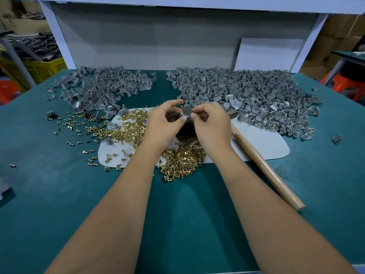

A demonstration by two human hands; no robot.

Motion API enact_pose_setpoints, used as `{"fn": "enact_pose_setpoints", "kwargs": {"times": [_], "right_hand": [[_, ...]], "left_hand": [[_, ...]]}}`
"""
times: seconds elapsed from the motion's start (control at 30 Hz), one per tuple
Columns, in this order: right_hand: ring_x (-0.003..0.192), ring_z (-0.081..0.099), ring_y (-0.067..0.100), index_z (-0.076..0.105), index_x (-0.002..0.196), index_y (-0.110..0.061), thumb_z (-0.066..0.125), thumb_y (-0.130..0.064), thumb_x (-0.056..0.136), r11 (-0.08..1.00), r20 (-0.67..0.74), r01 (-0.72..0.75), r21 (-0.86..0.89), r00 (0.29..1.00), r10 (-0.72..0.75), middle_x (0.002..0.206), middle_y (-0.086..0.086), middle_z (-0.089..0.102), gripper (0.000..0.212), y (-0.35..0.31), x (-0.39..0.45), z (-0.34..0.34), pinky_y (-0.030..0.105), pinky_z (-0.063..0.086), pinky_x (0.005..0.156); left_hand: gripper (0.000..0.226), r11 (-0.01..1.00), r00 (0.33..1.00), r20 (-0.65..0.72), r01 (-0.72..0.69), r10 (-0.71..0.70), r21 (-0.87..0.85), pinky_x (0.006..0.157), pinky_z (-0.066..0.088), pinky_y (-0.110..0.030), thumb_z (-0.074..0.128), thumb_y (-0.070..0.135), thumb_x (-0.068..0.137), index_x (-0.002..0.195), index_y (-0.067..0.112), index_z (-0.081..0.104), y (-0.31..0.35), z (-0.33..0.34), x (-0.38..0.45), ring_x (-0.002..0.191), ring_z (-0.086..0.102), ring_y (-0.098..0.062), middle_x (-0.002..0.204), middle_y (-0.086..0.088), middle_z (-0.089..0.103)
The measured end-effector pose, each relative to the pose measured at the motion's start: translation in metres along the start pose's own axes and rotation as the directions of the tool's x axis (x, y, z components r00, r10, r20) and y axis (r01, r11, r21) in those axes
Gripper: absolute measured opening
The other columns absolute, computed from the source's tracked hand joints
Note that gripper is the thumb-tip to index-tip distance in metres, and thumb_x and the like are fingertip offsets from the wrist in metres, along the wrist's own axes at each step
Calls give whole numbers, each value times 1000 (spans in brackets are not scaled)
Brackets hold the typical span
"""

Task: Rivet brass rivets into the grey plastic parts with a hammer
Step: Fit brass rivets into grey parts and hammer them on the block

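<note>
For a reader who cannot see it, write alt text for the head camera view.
Both hands, left hand and right hand, pinch a small grey plastic part together above a scatter of brass rivets on a green table. A wooden-handled hammer lies at right; piles of grey parts fill the back.

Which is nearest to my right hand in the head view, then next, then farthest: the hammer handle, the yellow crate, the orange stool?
1. Hammer handle, just right of the right hand.
2. Orange stool, far right, off the table.
3. Yellow crate, far left.
</note>
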State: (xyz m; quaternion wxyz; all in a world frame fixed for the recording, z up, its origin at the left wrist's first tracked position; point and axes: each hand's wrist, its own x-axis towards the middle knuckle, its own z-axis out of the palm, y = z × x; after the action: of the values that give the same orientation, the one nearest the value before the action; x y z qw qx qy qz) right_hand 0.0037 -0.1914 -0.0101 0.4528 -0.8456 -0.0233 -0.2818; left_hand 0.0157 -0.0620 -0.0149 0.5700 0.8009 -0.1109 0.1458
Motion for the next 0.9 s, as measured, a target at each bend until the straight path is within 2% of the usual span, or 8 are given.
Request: {"fn": "enact_pose_setpoints", "kwargs": {"times": [0.1,0.17,0.27,0.37,0.47,0.57,0.77,0.9], "right_hand": [[87,58,13,70,84,-19,67,-16,86,1000,-7,-18,6,1000,18,91,-8,59,5,1,1,0,39,51,78],[86,57,12,69,84,-21,66,-16,86,1000,-9,-23,7,1000,23,91,-7,59,6,1,1,-1,38,51,78],[88,57,12,69,83,-22,66,-17,86,999,6,-27,29,1000,27,91,-8,58,7,0,1,-1,37,50,80],[90,57,13,69,83,-23,66,-18,85,1000,24,-25,15,999,25,90,-10,57,7,-1,1,0,38,49,82],[90,57,14,70,84,-23,66,-18,85,1000,40,-11,-27,999,13,88,-10,56,7,0,2,1,40,49,82],[93,57,16,70,85,-22,66,-18,86,996,66,10,-87,998,-5,90,-8,55,6,2,4,1,39,48,82],[96,56,19,65,79,-26,63,-17,86,990,110,26,-136,994,-11,93,-6,57,11,1,10,2,41,48,81],[94,56,19,61,75,-29,63,-17,86,988,157,23,-152,988,1,93,-5,58,17,-1,15,0,42,49,80]], "left_hand": [[36,999,998,-33,44,-44,-22,87,44,-13,61,8,92,120,31,61,-1,-2,1,101,58,5,103,11,68],[39,997,998,-27,55,-56,-50,85,44,-8,59,3,92,120,30,61,-1,-4,1,100,59,8,105,13,69],[39,997,999,0,47,-48,-61,91,46,-13,65,1,88,121,23,62,-1,-3,1,97,64,-1,95,9,70],[38,999,1000,-8,23,-24,-28,89,47,-12,68,1,86,120,16,65,1,1,1,92,65,-6,87,5,70],[35,1000,1000,-11,19,-19,-22,97,50,-26,68,0,85,116,17,67,1,2,1,95,66,-11,88,3,70],[35,1000,1000,-10,10,-11,-17,99,50,-33,69,1,85,114,20,68,0,3,0,96,66,-12,86,6,69],[35,999,1000,-12,-6,5,-38,99,50,-37,68,0,84,109,24,68,-1,4,1,96,67,-14,86,5,69],[35,999,1000,-17,-8,7,-53,97,52,-31,69,1,84,106,28,67,-2,4,1,92,67,-9,87,3,70]]}}
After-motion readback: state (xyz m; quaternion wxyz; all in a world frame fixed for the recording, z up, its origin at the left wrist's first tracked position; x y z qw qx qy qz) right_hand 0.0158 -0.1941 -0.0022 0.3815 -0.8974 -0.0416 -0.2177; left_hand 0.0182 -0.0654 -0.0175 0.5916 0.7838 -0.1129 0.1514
